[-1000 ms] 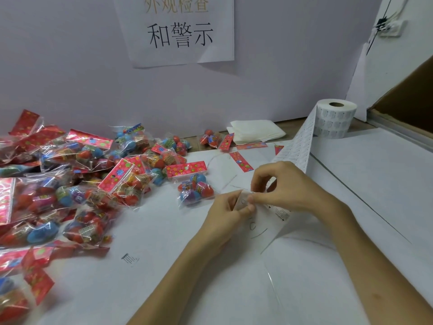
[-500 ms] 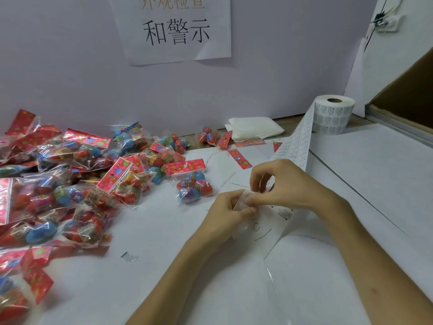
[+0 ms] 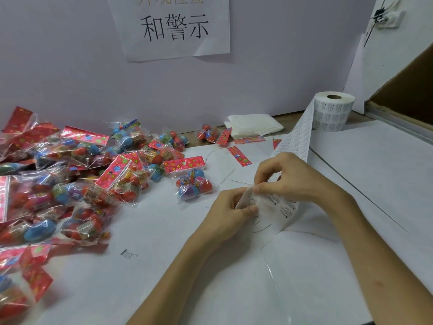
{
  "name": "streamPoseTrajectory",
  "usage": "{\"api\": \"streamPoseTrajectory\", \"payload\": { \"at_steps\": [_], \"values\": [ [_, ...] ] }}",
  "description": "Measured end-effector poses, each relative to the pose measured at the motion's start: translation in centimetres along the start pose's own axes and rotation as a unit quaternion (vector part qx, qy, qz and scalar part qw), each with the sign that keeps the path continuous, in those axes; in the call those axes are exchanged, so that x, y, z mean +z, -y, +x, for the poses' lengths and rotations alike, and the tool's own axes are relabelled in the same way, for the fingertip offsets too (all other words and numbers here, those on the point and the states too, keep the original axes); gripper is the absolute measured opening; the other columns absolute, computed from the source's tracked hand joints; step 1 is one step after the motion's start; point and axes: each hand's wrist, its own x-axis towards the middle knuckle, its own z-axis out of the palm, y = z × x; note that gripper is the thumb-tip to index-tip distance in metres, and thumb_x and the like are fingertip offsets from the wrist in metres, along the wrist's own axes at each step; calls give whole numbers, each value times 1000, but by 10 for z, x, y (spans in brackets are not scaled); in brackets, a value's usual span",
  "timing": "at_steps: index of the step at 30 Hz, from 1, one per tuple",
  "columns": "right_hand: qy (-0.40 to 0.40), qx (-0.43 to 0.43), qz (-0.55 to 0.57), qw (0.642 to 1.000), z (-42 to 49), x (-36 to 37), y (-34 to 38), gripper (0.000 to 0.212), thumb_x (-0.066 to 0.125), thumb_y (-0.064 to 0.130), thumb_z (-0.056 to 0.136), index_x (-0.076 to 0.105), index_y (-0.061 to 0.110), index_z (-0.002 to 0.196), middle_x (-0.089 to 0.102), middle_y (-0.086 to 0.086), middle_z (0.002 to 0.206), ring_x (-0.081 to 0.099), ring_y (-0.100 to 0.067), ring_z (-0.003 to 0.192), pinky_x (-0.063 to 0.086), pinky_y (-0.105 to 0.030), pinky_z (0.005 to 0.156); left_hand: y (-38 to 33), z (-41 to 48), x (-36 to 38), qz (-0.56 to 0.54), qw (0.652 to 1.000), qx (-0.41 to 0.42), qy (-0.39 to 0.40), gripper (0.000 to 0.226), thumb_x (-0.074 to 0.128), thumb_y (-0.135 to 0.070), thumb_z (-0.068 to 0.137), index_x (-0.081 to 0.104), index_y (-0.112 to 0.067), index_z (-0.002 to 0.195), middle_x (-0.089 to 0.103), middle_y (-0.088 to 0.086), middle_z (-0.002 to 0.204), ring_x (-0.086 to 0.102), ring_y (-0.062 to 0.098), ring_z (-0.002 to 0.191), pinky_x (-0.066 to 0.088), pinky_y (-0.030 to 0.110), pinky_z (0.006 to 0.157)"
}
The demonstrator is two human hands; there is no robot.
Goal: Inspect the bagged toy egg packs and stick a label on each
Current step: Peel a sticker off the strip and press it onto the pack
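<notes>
At frame centre the left hand (image 3: 230, 207) and right hand (image 3: 289, 178) both pinch the curled end of a thin white label strip (image 3: 296, 139), finely printed in black, fed from its roll (image 3: 335, 111) at upper right. Glossy, crinkled egg packs (image 3: 70, 174) with red flowered headers heap at left. The wall sign (image 3: 175, 26) reads "和警示". The paper-covered counter (image 3: 164, 266) lies bare at bottom.

Of the person only two hands and two forearms are in view. The left hand (image 3: 230, 207) and the right hand (image 3: 290, 177) are bare, with slim fingers; the few nails that show look short and plain. The left forearm (image 3: 187, 266) and the right forearm (image 3: 375, 254) are bare too, as far as the edge of the picture. The right forearm carries one small spot (image 3: 377, 283) on its upper side.
</notes>
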Motion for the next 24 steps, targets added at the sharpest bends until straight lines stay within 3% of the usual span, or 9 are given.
{"api": "streamPoseTrajectory", "payload": {
  "at_steps": [7,13,15,19,24],
  "values": [
    [-8,5,-3,1000,0,1,-1,18,77,10,80,74,22,67,73,8,72,69,-5,76,45,-8,62,0,0,1,9,1000,-10,-3,32,62,-8,99,71,-19,128,76,-7,115,72,15,106,57,39,100],
    [-15,2,-8,1000,1,1,-4,24,74,10,80,73,28,65,73,10,71,69,-2,74,44,-7,62,0,0,0,8,1000,-17,4,33,66,-9,97,71,-23,127,76,-11,115,71,10,105,58,31,96],
    [-10,-8,5,1000,0,1,-5,18,78,17,80,73,28,67,73,9,73,69,-4,75,45,-8,63,1,0,-1,7,1000,-18,3,34,66,-6,96,71,-20,127,76,-8,115,72,13,106,57,36,98],
    [8,-4,12,1000,1,1,-7,14,87,33,75,74,28,76,73,10,79,69,-7,79,47,-12,66,2,1,-1,-1,999,-33,1,38,66,-5,96,65,-15,133,68,8,133,62,33,126,46,57,110],
    [10,-9,19,1000,1,-1,-8,11,87,27,78,76,30,74,74,11,79,69,-6,81,48,-11,68,2,3,-1,-13,999,-35,4,36,65,-6,97,67,-16,132,71,6,127,67,29,118,51,55,105]
  ]
}}
